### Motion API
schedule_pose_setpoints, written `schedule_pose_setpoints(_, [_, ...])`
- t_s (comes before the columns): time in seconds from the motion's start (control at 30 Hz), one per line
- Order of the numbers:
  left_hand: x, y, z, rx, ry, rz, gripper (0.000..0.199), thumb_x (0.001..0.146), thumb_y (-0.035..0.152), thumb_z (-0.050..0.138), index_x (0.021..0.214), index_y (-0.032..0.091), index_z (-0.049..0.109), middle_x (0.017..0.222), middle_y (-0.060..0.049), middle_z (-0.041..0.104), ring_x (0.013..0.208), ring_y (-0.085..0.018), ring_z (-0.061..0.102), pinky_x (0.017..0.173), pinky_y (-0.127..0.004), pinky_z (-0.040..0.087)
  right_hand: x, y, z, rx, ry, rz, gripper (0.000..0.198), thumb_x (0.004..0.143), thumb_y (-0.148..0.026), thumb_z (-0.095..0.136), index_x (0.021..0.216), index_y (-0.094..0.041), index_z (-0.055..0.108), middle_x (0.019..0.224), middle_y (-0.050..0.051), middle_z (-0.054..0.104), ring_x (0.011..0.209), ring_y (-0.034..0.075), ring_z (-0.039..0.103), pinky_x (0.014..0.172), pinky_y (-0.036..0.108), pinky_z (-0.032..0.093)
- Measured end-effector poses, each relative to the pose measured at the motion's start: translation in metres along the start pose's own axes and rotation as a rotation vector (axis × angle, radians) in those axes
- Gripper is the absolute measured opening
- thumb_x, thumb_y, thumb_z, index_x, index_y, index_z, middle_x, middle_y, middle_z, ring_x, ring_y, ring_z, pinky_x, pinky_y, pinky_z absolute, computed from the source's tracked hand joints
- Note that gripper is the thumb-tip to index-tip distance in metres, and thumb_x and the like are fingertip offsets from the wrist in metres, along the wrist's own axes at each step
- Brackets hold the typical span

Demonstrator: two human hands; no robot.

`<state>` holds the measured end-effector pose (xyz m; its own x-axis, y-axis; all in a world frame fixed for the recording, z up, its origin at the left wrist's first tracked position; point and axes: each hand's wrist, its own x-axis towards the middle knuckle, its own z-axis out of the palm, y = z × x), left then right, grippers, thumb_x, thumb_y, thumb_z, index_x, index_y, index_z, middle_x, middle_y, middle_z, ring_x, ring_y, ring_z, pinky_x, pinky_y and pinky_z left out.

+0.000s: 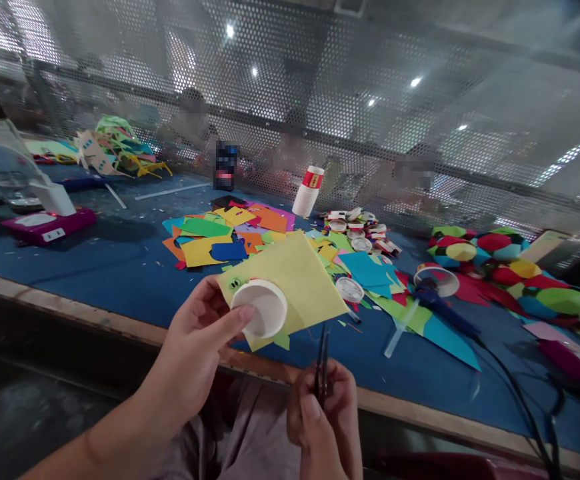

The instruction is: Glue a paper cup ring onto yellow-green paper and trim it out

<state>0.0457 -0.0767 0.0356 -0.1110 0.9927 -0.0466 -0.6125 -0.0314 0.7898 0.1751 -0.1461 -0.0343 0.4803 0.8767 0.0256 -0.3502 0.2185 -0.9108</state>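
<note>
In my left hand (pixel 203 333) is a white cut-off paper cup bottom (pixel 265 308), my thumb pressing inside its rim. Behind it, in the same grip, a sheet of pale yellow paper (pixel 305 277) tilts above the table edge. A small green piece with eyes (pixel 234 285) shows beside the cup bottom. My right hand (pixel 323 413) is closed around scissors (pixel 322 363), whose dark blades point up, nearly together, just below the paper's right corner. The scissors' handles are mostly hidden by my fingers.
On the blue table (pixel 120 273) lies a pile of coloured paper scraps (pixel 210 230). Stacked paper cups (pixel 309 190) stand behind it. To the right are a glue gun (pixel 440 307) with its cord and colourful paper pieces (pixel 535 273). A glass bottle (pixel 5 160) and a purple power strip (pixel 50 225) stand left.
</note>
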Motion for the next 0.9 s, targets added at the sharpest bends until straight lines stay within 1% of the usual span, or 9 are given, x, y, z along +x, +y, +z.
schedule_pose_setpoints(0.1, [0.001, 0.003, 0.000, -0.017, -0.014, -0.004, 0.054, 0.049, 0.031, 0.112, 0.090, 0.021, 0.077, 0.086, 0.002, 0.078, 0.074, -0.011, 0.073, 0.059, -0.010, 0.057, -0.002, -0.006, -0.001, -0.077, -0.017, -0.037, 0.032, 0.089, -0.055, 0.083, 0.106, -0.029, 0.072, 0.085, -0.001, 0.060, 0.066, 0.015, 0.047, 0.068, 0.031, 0.048])
schedule_pose_setpoints(0.2, [0.000, 0.005, 0.000, -0.020, -0.029, -0.042, 0.051, 0.053, 0.032, 0.111, 0.090, 0.021, 0.078, 0.087, 0.001, 0.079, 0.072, -0.010, 0.072, 0.061, -0.012, 0.059, -0.003, -0.018, 0.001, -0.092, -0.061, -0.049, 0.039, 0.089, -0.065, 0.081, 0.106, -0.030, 0.078, 0.079, -0.003, 0.056, 0.063, 0.014, 0.039, 0.075, 0.032, 0.049])
schedule_pose_setpoints(0.3, [-0.002, 0.005, 0.000, -0.029, -0.041, -0.101, 0.052, 0.052, 0.030, 0.111, 0.091, 0.020, 0.079, 0.089, 0.000, 0.080, 0.071, -0.010, 0.072, 0.065, -0.015, 0.063, -0.003, -0.027, 0.003, -0.086, -0.102, -0.012, 0.044, 0.086, -0.071, 0.082, 0.090, -0.027, 0.078, 0.073, -0.002, 0.056, 0.068, 0.016, 0.046, 0.071, 0.030, 0.044])
schedule_pose_setpoints(0.37, [-0.003, 0.005, 0.002, -0.039, -0.053, -0.137, 0.054, 0.050, 0.030, 0.111, 0.093, 0.020, 0.081, 0.090, 0.000, 0.080, 0.071, -0.012, 0.073, 0.062, -0.017, 0.064, -0.004, -0.029, 0.003, -0.088, -0.100, -0.005, 0.045, 0.084, -0.072, 0.084, 0.084, -0.027, 0.078, 0.074, -0.001, 0.061, 0.072, 0.017, 0.052, 0.070, 0.029, 0.043])
schedule_pose_setpoints(0.5, [-0.009, 0.003, 0.005, -0.041, -0.089, -0.196, 0.053, 0.051, 0.031, 0.111, 0.094, 0.019, 0.082, 0.089, -0.004, 0.081, 0.071, -0.016, 0.074, 0.058, -0.021, 0.065, -0.001, -0.030, 0.003, -0.073, -0.139, 0.015, 0.041, 0.083, -0.070, 0.086, 0.084, -0.029, 0.081, 0.077, -0.001, 0.066, 0.075, 0.018, 0.055, 0.073, 0.028, 0.047])
schedule_pose_setpoints(0.6, [-0.014, -0.001, 0.006, -0.030, -0.116, -0.219, 0.049, 0.055, 0.033, 0.110, 0.093, 0.019, 0.083, 0.093, -0.007, 0.084, 0.073, -0.016, 0.074, 0.059, -0.020, 0.064, 0.004, -0.032, 0.004, -0.052, -0.186, 0.023, 0.040, 0.081, -0.069, 0.088, 0.080, -0.029, 0.081, 0.077, 0.000, 0.067, 0.077, 0.019, 0.056, 0.075, 0.029, 0.049])
schedule_pose_setpoints(0.73, [-0.016, -0.004, 0.004, -0.031, -0.128, -0.229, 0.049, 0.055, 0.033, 0.110, 0.094, 0.020, 0.083, 0.092, -0.006, 0.084, 0.073, -0.016, 0.074, 0.059, -0.019, 0.064, 0.008, -0.032, 0.002, -0.035, -0.161, 0.049, 0.046, 0.076, -0.071, 0.090, 0.076, -0.027, 0.077, 0.075, 0.000, 0.064, 0.076, 0.018, 0.055, 0.073, 0.030, 0.050])
schedule_pose_setpoints(0.8, [-0.016, -0.004, 0.004, -0.032, -0.137, -0.225, 0.050, 0.054, 0.034, 0.110, 0.093, 0.020, 0.083, 0.091, -0.006, 0.084, 0.072, -0.015, 0.073, 0.060, -0.019, 0.063, 0.007, -0.031, 0.001, -0.036, -0.142, 0.066, 0.048, 0.075, -0.072, 0.091, 0.075, -0.026, 0.076, 0.075, 0.001, 0.066, 0.078, 0.019, 0.059, 0.074, 0.030, 0.053])
schedule_pose_setpoints(0.9, [-0.014, -0.003, 0.004, -0.033, -0.142, -0.206, 0.048, 0.055, 0.034, 0.110, 0.091, 0.019, 0.083, 0.088, -0.006, 0.083, 0.071, -0.015, 0.073, 0.060, -0.018, 0.062, 0.006, -0.031, 0.001, -0.040, -0.131, 0.120, 0.049, 0.073, -0.073, 0.091, 0.076, -0.026, 0.076, 0.075, 0.002, 0.068, 0.075, 0.019, 0.061, 0.068, 0.030, 0.053])
